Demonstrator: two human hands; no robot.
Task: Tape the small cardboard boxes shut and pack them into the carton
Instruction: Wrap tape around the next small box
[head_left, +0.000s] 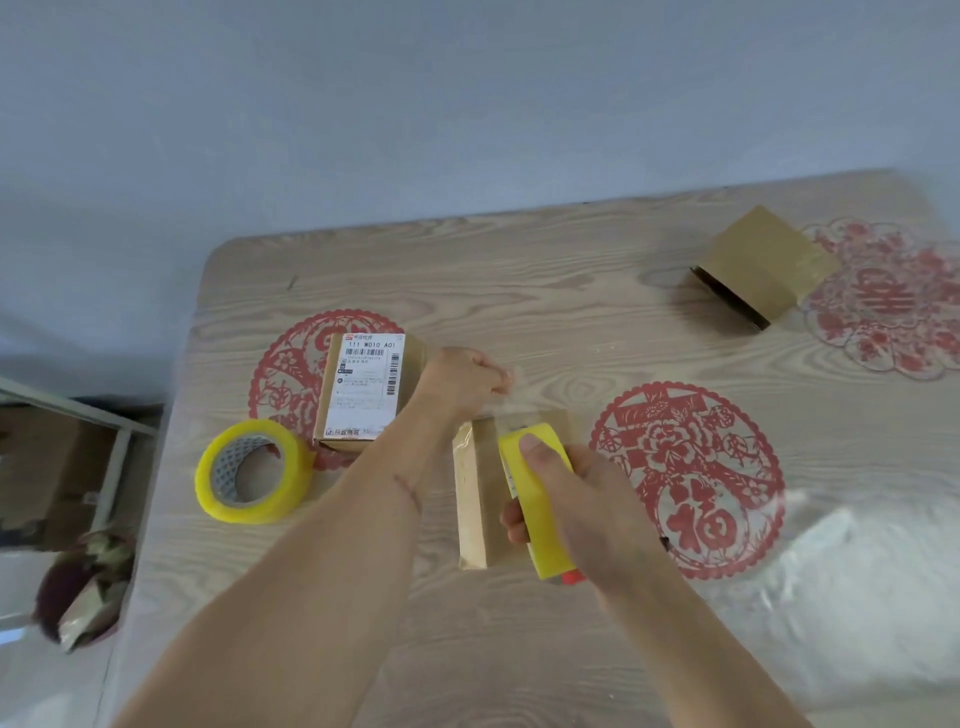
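At the centre of the frame a small cardboard box (480, 493) lies on the worktop (571, 291), its long axis running from the bottom of the frame towards the top. The right hand (576, 499) grips a yellow tape roll (540, 499) over the box, while the left hand (467, 382) pinches the clear tape end (511, 387) just beyond the box's far end. A labelled box (363, 389) and a second yellow tape roll (252, 470) sit at left, another box (761, 265) at upper right.

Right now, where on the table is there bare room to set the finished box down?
Free: the far middle strip between the labelled box and the far box, and the near edge below both forearms. Crowded: the tape roll, labelled box, left hand, right hand and the small box being taped.
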